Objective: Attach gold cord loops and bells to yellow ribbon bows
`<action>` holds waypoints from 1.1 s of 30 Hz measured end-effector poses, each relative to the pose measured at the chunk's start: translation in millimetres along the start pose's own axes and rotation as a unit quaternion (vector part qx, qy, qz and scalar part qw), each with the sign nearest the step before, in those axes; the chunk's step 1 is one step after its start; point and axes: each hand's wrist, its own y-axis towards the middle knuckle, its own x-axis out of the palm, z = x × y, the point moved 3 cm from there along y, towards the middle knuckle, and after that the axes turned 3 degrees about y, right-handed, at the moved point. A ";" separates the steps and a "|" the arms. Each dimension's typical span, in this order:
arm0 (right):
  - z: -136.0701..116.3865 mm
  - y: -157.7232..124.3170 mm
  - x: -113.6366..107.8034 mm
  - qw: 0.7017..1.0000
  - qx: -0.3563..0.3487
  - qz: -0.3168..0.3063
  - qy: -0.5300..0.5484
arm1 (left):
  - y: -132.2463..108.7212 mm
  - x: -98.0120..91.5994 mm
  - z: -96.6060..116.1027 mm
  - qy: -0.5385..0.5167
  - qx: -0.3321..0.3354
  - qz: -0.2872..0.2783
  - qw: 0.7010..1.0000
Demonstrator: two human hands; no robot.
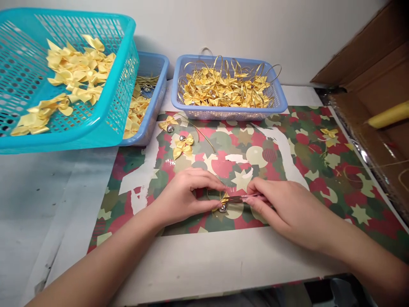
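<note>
My left hand point(182, 194) pinches a small yellow ribbon bow point(225, 198) between thumb and fingers, low over the patterned paper. Beneath the bow sits a round silver bell point(223, 209), and a thin gold cord loops beside it, partly hidden by the fingers. In my right hand point(287, 207) is a slim metal tool like tweezers point(235, 199), its tips touching the bow from the right. Farther back lie two more yellow bows with bells, one nearer point(183, 149) and one farther left point(168, 123), with a gold cord point(204, 137) beside them.
A turquoise basket point(128, 64) of yellow bows overlaps a blue basket point(156, 102) holding bows and gold cords. Another blue basket point(230, 113) at the back is full of bows with looped cords. At right are a loose bow point(329, 132) and a cardboard box point(358, 64).
</note>
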 end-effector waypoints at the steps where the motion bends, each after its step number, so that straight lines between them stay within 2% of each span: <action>1: -1.3 1.8 0.2 1.000 0.002 0.005 -0.012 | 0.1 0.1 0.1 0.000 0.000 0.001 1.000; 11: -8.1 9.2 -0.5 0.999 0.012 0.028 -0.045 | 1.6 1.6 -1.0 -0.003 -0.003 0.006 1.000; 27: -9.5 14.0 11.3 0.998 0.030 0.012 -0.054 | 0.9 1.1 -0.8 0.000 -0.001 0.010 1.000; 33: -6.6 6.1 -1.5 0.999 0.025 0.024 -0.021 | 1.2 -0.5 0.7 0.002 -0.002 0.018 1.000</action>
